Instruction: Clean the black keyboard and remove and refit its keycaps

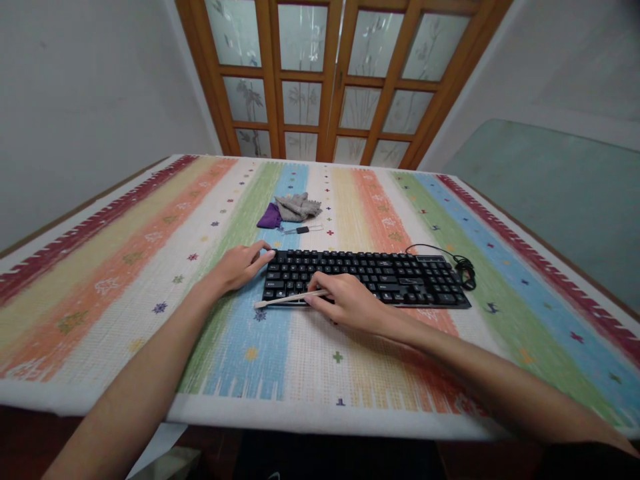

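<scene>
A black keyboard [345, 277] lies flat on the striped tablecloth, its keys facing up. My left hand [241, 267] grips its far left corner, with the thumb and a finger against the edge. In my right hand [347, 301], pinched between thumb and fingers, is a slim white brush [287, 299]. Its handle slants left along the keyboard's front edge, and the small head is just past the front left corner, over the blue stripe. I cannot tell whether the head touches the cloth. My right hand is over the front row of keys.
Behind the keyboard lie a crumpled grey cloth [300, 207], a purple cloth or pouch [270, 216] and a small black item with thin pale prongs [303, 230]. The coiled keyboard cable [465, 272] rests at the right end. The tablecloth [320, 373] covers the table to its front edge.
</scene>
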A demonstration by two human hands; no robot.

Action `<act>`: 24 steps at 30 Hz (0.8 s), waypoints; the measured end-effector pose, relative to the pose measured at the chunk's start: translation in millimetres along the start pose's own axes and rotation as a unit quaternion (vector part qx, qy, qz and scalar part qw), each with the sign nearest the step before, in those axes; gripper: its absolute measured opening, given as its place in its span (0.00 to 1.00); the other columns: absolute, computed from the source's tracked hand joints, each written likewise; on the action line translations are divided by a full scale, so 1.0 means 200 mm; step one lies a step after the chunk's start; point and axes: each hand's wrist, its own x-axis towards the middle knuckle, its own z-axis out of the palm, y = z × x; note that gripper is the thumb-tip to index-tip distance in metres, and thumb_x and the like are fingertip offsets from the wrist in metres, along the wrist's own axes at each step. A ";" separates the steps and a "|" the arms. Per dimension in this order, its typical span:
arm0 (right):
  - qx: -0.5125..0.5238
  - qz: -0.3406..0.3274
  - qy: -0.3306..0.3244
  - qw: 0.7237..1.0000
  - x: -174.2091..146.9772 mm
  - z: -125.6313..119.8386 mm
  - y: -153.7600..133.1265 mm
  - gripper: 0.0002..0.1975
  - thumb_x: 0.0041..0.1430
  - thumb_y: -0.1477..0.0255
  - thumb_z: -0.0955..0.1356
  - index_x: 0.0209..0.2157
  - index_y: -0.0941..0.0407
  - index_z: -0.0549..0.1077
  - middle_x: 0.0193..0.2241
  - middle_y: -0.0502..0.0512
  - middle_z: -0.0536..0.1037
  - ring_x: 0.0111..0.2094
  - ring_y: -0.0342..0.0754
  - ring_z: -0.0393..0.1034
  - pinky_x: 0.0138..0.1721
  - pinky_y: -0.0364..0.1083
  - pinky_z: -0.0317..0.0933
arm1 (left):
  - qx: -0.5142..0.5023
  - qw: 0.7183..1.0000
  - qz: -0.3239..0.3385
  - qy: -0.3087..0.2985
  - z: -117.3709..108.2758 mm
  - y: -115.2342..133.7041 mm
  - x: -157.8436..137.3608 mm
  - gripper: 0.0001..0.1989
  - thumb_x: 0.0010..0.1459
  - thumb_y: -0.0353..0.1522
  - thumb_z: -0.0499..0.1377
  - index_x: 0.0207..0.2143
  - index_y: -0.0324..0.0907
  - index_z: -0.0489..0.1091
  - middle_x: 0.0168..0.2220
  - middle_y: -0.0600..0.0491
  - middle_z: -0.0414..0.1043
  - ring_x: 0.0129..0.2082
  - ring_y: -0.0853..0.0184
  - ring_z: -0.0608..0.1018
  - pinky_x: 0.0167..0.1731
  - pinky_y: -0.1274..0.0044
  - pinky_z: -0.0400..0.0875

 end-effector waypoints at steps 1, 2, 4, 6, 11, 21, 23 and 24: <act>0.015 0.009 -0.006 1.000 0.00 -0.01 0.00 0.06 0.66 0.68 0.65 0.38 0.56 0.71 0.24 0.49 0.76 0.26 0.44 0.68 0.32 0.43 0.55 | 0.001 1.000 0.000 0.000 0.00 0.00 0.00 0.31 0.67 0.52 0.39 0.50 0.41 0.71 0.33 0.47 0.79 0.36 0.54 0.79 0.38 0.68 0.69; 0.032 0.018 -0.013 0.999 -0.01 -0.03 0.00 0.06 0.67 0.69 0.65 0.38 0.56 0.71 0.22 0.48 0.75 0.25 0.43 0.68 0.32 0.43 0.55 | 0.001 1.000 -0.001 -0.001 0.00 0.00 0.00 0.31 0.67 0.52 0.39 0.50 0.41 0.71 0.33 0.47 0.78 0.36 0.54 0.79 0.38 0.68 0.69; 0.062 0.032 -0.022 0.997 -0.02 -0.05 0.01 0.06 0.67 0.69 0.65 0.37 0.56 0.70 0.19 0.46 0.74 0.23 0.43 0.68 0.31 0.42 0.55 | 0.000 1.000 -0.001 -0.002 0.00 0.00 0.00 0.31 0.67 0.52 0.39 0.50 0.42 0.71 0.33 0.47 0.78 0.36 0.54 0.79 0.39 0.68 0.69; 0.070 0.044 -0.015 0.997 -0.05 -0.07 0.03 0.06 0.66 0.69 0.65 0.36 0.56 0.71 0.19 0.46 0.74 0.22 0.42 0.68 0.31 0.42 0.55 | 0.000 1.000 -0.002 -0.005 0.01 0.00 0.01 0.31 0.67 0.52 0.39 0.50 0.41 0.71 0.33 0.47 0.78 0.36 0.54 0.79 0.39 0.67 0.69; 0.055 0.075 0.013 0.996 -0.11 -0.12 0.08 0.08 0.64 0.66 0.66 0.33 0.56 0.71 0.21 0.47 0.73 0.23 0.42 0.64 0.29 0.43 0.51 | 0.011 1.000 -0.008 -0.008 0.01 -0.01 0.01 0.32 0.67 0.52 0.39 0.52 0.40 0.71 0.33 0.46 0.78 0.36 0.53 0.79 0.39 0.67 0.69; 0.061 0.116 0.052 0.990 -0.25 -0.18 0.20 0.10 0.62 0.64 0.67 0.32 0.56 0.73 0.21 0.47 0.71 0.23 0.42 0.62 0.27 0.43 0.51 | 0.003 1.000 -0.006 -0.010 0.00 -0.01 0.01 0.32 0.66 0.52 0.39 0.50 0.41 0.71 0.34 0.46 0.79 0.36 0.54 0.80 0.41 0.66 0.69; 0.052 0.113 0.060 0.990 -0.28 -0.20 0.22 0.11 0.61 0.63 0.67 0.32 0.56 0.73 0.20 0.47 0.70 0.22 0.42 0.60 0.27 0.43 0.49 | 0.005 1.000 -0.009 -0.010 0.00 -0.01 0.01 0.32 0.66 0.52 0.39 0.50 0.41 0.71 0.34 0.46 0.79 0.36 0.54 0.80 0.40 0.66 0.69; 0.048 0.111 0.066 0.990 -0.30 -0.21 0.23 0.11 0.61 0.63 0.67 0.31 0.56 0.73 0.20 0.47 0.69 0.22 0.42 0.60 0.26 0.43 0.49 | 0.006 1.000 -0.011 -0.010 0.00 -0.01 0.01 0.32 0.66 0.52 0.39 0.50 0.41 0.71 0.34 0.46 0.79 0.36 0.54 0.80 0.40 0.66 0.69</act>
